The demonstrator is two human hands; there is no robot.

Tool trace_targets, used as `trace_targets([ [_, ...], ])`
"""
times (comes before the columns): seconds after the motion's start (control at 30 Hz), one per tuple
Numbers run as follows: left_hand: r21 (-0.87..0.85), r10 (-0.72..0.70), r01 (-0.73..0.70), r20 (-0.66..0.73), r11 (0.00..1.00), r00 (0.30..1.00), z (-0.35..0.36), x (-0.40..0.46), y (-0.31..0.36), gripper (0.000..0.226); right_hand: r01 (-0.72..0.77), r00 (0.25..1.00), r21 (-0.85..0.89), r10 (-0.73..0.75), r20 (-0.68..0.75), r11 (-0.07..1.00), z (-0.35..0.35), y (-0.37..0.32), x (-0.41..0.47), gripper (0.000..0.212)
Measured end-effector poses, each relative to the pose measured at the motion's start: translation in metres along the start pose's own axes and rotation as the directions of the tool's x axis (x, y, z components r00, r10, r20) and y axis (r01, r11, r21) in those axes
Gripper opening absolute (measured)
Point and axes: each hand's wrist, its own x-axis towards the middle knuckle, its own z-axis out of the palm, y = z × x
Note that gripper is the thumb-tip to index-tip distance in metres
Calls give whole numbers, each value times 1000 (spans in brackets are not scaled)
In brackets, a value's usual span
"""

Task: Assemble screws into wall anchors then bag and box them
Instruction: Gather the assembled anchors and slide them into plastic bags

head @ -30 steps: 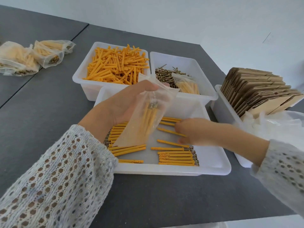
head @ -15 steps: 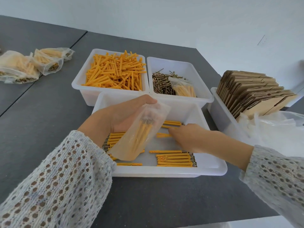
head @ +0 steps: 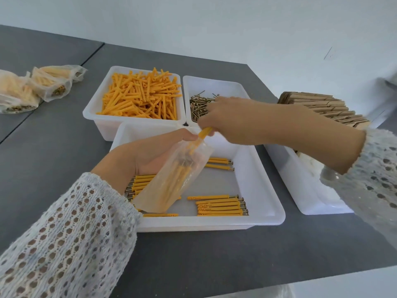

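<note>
My left hand (head: pixel 148 153) holds a small clear plastic bag (head: pixel 171 181) tilted over the near white tray (head: pixel 264 203); several orange anchors with screws show through it. My right hand (head: pixel 234 119) pinches one orange assembled anchor (head: pixel 203 134) at the bag's open mouth, its lower end inside the bag. More assembled anchors (head: pixel 221 208) lie in rows on the tray floor. Behind stand a tray of loose orange anchors (head: pixel 139 95) and a tray of screws (head: pixel 198 106).
Filled bags (head: pixel 32 87) lie at the far left of the grey table (head: pixel 53 151). At the right, a white tray (head: pixel 305 190) holds flat cardboard boxes (head: pixel 322 108) and empty plastic bags. The table's front edge runs close to me.
My right hand rose from the tray floor with an anchor and brought it to the bag's mouth. My left hand has kept hold of the bag.
</note>
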Motion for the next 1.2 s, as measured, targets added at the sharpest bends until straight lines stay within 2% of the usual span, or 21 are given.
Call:
trace_targets([
  [0.07, -10, 35, -35, 5, 999, 999, 0, 0, -1, 31, 53, 998, 186, -48, -28, 981, -2, -9, 6, 29],
  [0.13, -19, 44, -44, 0, 999, 999, -2, 0, -1, 34, 34, 999, 379, -25, -30, 925, -7, -7, 7, 35],
  [0.2, -45, 18, -19, -6, 999, 1000, -4, -1, 0, 30, -33, 999, 529, 49, -17, 848, -9, 1, 4, 40],
  [0.27, -52, -7, 6, -12, 999, 1000, -4, -2, 1, 30, -131, 989, 581, 144, 23, 803, -5, 13, 0, 38],
  [0.37, -33, 2, -3, -30, 999, 1000, -3, -1, 2, 38, -276, 959, 544, 187, 214, 792, 17, 24, -2, 33],
  [0.47, -23, 0, -1, -42, 1000, 999, -2, 0, 2, 42, -320, 920, 423, 171, 352, 848, 54, 19, 0, 32],
  [0.57, -17, -16, 15, -49, 1000, 999, -3, -1, 1, 45, -334, 902, 235, 238, 359, 913, 92, 3, 3, 39],
  [0.67, -1, -18, 18, -51, 1000, 999, -3, -2, 1, 47, -304, 916, 132, 251, 313, 944, 113, -13, 3, 33],
  [0.73, 1, -21, 21, -46, 1000, 999, -3, -3, 1, 43, -303, 928, 117, 265, 263, 946, 117, -22, 2, 30],
  [0.87, 10, 8, -7, -73, 1000, 997, -3, -2, 0, 39, -336, 908, 146, 278, 315, 930, 119, -32, -1, 21],
  [1.0, -6, -22, 22, -84, 1000, 996, -5, -1, -1, 36, -289, 910, 146, 224, 348, 946, 116, -37, -11, 8],
  [1.2, 0, -95, 96, -131, 995, 987, -7, -1, -2, 35, -253, 891, 35, 219, 398, 967, 117, -51, -20, 22],
])
